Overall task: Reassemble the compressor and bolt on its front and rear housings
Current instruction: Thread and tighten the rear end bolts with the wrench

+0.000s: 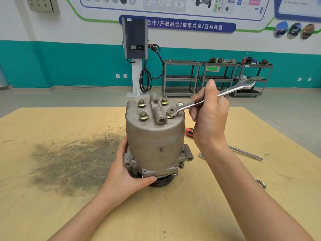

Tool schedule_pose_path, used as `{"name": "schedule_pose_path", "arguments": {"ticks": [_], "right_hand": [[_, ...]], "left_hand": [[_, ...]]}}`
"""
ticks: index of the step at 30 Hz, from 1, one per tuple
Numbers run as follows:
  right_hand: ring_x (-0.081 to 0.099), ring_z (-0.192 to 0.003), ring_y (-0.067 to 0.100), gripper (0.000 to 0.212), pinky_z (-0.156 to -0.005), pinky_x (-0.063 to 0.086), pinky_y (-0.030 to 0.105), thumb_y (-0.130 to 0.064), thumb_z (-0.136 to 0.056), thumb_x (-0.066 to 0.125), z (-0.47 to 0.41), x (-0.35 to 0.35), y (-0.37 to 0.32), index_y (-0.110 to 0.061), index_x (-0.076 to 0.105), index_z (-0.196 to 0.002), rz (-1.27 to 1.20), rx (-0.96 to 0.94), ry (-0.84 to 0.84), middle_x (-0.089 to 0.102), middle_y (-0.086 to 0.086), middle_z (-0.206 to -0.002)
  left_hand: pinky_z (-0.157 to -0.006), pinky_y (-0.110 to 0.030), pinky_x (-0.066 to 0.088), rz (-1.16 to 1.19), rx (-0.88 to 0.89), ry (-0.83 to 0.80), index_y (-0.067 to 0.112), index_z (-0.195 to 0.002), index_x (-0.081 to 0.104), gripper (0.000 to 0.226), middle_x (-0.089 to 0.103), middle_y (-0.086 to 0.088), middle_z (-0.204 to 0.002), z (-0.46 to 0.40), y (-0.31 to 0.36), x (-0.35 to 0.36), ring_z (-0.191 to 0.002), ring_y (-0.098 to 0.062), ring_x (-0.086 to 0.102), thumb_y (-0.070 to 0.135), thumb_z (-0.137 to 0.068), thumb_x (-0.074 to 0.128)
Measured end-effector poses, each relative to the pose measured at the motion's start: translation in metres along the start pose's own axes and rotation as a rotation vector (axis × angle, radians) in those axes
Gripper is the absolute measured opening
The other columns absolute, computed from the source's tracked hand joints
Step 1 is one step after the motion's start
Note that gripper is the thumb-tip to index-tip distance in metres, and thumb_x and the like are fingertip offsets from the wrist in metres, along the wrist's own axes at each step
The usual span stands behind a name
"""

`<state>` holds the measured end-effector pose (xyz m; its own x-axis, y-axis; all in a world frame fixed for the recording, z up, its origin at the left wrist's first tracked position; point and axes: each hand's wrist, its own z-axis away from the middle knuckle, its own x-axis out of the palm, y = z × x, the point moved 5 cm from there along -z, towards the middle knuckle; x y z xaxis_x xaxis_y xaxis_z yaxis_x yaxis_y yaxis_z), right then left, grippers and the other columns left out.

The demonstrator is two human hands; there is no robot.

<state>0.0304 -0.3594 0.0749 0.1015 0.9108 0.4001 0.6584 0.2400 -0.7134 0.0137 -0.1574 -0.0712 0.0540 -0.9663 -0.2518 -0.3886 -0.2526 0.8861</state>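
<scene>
Standing the compressor [154, 141] upright on its pulley end, mid-table [52, 214], so the housing bolts are facing up w/ easy access. Bracing low w/ left hand [128, 174], fingers wrapping round the bottom flange and thumb lying along the front edge – prob. stopping the body twisting under torque. Gripping the wrench [215, 96] mid-shank w/ right hand [208, 115], fingers curling tight round it, ring end sitting over the bolt [169, 113] right of the centre port; open end pointing up and away. Tightening that one now, by the look of it. Leaving three other bolts [142, 103] standing proud on top of the compressor, not obviously snugged down yet. Keeping a screwdriver [189, 131] and a thin rod [246, 153] lying just right of the compressor, plus a ring [261, 183] further right near the table edge – spare parts/tools within reach
</scene>
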Motion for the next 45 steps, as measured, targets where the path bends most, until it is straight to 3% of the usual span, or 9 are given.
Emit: {"name": "schedule_pose_path", "arguments": {"ticks": [5, 9, 12, 16, 22, 29, 34, 41, 45], "right_hand": [[0.039, -0.043, 0.017, 0.046, -0.045, 0.031, 0.03, -0.033, -0.099, 0.039, 0.01, 0.003, -0.014, -0.017, 0.048, -0.057, 0.14, -0.261, 0.023, 0.042, -0.006, -0.048], [0.037, -0.043, 0.018, 0.052, -0.043, 0.03, 0.036, -0.031, -0.101, 0.043, 0.025, 0.011, -0.034, -0.003, 0.046, -0.057, 0.327, -0.666, -0.018, 0.04, 0.0, -0.051], [0.037, -0.043, 0.017, 0.043, -0.044, 0.034, 0.034, -0.037, -0.102, 0.042, 0.032, 0.019, -0.043, -0.014, 0.044, -0.065, 0.369, -0.81, -0.062, 0.042, -0.002, -0.057], [0.042, -0.04, 0.019, 0.043, -0.039, 0.032, 0.036, -0.028, -0.101, 0.042, 0.021, 0.008, -0.045, -0.014, 0.05, -0.06, 0.288, -0.675, 0.031, 0.042, 0.002, -0.048], [0.04, -0.036, 0.008, 0.048, -0.038, 0.031, 0.018, -0.029, -0.102, 0.037, -0.002, -0.004, -0.022, -0.02, 0.049, -0.057, 0.06, -0.181, 0.033, 0.042, -0.008, -0.044], [0.037, -0.034, 0.009, 0.05, -0.036, 0.03, 0.017, -0.026, -0.105, 0.036, -0.005, 0.0, -0.001, -0.017, 0.049, -0.058, 0.042, 0.01, -0.04, 0.041, -0.005, -0.039], [0.04, -0.037, 0.008, 0.049, -0.039, 0.032, 0.02, -0.027, -0.104, 0.037, 0.0, 0.001, -0.008, -0.017, 0.051, -0.057, 0.095, -0.123, -0.028, 0.043, -0.006, -0.041], [0.035, -0.04, 0.015, 0.057, -0.039, 0.028, 0.029, -0.027, -0.103, 0.038, 0.032, 0.016, -0.038, -0.003, 0.048, -0.052, 0.398, -0.826, -0.082, 0.04, 0.003, -0.047], [0.04, -0.045, 0.006, 0.042, -0.043, 0.033, 0.022, -0.017, -0.098, 0.039, 0.024, 0.006, -0.038, -0.009, 0.051, -0.058, 0.289, -0.714, 0.033, 0.04, -0.005, -0.05]], "left_hand": [[-0.101, -0.027, 0.043, 0.005, -0.006, 0.003, 0.08, -0.121, 0.023, 0.111, 0.05, 0.039, -0.129, 0.0, 0.001, 0.0, -0.124, 0.002, 0.054, 0.048, -0.039, 0.092], [-0.095, -0.02, 0.043, 0.009, -0.009, -0.003, 0.081, -0.12, 0.023, 0.11, 0.05, 0.043, -0.125, 0.0, 0.002, 0.001, -0.121, 0.006, 0.055, 0.049, -0.04, 0.091], [-0.096, -0.02, 0.043, 0.015, -0.008, -0.006, 0.08, -0.121, 0.024, 0.11, 0.051, 0.04, -0.126, 0.0, 0.002, 0.001, -0.121, 0.006, 0.055, 0.049, -0.04, 0.091], [-0.096, -0.019, 0.042, 0.004, -0.015, 0.002, 0.081, -0.12, 0.023, 0.11, 0.05, 0.041, -0.126, 0.001, 0.003, 0.0, -0.121, 0.006, 0.054, 0.047, -0.04, 0.09], [-0.099, -0.024, 0.043, -0.011, -0.023, 0.007, 0.082, -0.119, 0.022, 0.111, 0.05, 0.042, -0.124, 0.001, 0.001, 0.0, -0.121, 0.007, 0.054, 0.048, -0.038, 0.09], [-0.096, -0.02, 0.041, -0.02, -0.029, 0.012, 0.083, -0.118, 0.02, 0.111, 0.046, 0.048, -0.123, 0.001, 0.001, -0.001, -0.121, 0.011, 0.05, 0.05, -0.038, 0.09], [-0.106, -0.032, 0.042, -0.012, -0.022, 0.007, 0.079, -0.12, 0.024, 0.11, 0.049, 0.039, -0.129, 0.001, 0.003, 0.0, -0.126, 0.0, 0.052, 0.048, -0.039, 0.09], [-0.103, -0.029, 0.043, 0.002, -0.025, -0.003, 0.08, -0.121, 0.023, 0.11, 0.049, 0.041, -0.128, 0.002, 0.003, 0.0, -0.124, 0.004, 0.053, 0.048, -0.04, 0.091], [-0.104, -0.031, 0.043, -0.003, -0.023, 0.003, 0.08, -0.121, 0.022, 0.111, 0.048, 0.042, -0.127, 0.002, 0.004, 0.0, -0.124, 0.004, 0.053, 0.05, -0.039, 0.091]]}}
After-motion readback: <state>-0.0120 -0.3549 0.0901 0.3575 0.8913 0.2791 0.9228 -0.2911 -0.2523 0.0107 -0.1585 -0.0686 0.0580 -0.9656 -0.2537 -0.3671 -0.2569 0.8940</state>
